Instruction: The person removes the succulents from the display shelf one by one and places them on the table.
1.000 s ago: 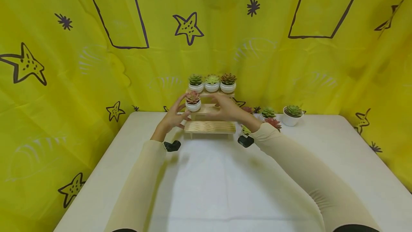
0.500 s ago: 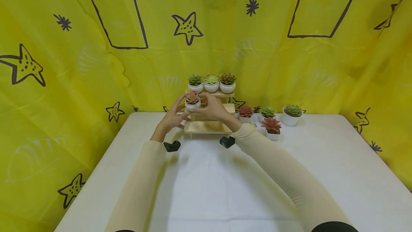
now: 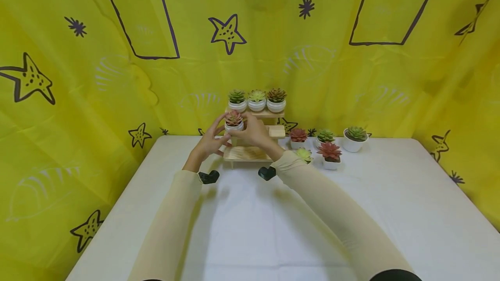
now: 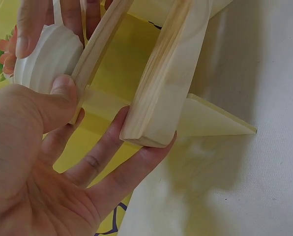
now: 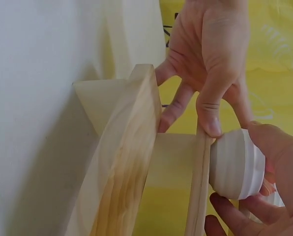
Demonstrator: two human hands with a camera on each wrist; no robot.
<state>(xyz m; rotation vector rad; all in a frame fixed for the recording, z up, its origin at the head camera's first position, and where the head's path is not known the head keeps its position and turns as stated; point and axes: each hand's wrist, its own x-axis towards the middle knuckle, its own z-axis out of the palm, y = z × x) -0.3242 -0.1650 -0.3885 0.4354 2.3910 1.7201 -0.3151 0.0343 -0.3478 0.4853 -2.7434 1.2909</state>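
On the left end of the middle step of a three-step wooden stand [image 3: 250,154] sits a pinkish succulent in a ribbed white pot [image 3: 234,119]. My right hand [image 3: 256,132] holds this pot, thumb and fingertips around its sides; the right wrist view shows the pot [image 5: 237,162] against the step. My left hand [image 3: 210,143] grips the stand's left end. In the left wrist view its thumb [image 4: 63,91] presses the middle step's edge beside the pot, and other fingers touch the end of the lower step [image 4: 151,113].
Three potted succulents [image 3: 257,99] line the top step. Right of the stand, several more stand on the white table [image 3: 250,224], among them a red one [image 3: 330,153], a yellow-green one [image 3: 304,155] and a green one [image 3: 355,135]. A yellow patterned curtain [image 3: 265,64] hangs behind.
My right hand has moved left from over the middle step and taken hold of the pinkish succulent's pot. My left hand has stayed at the stand's left end.
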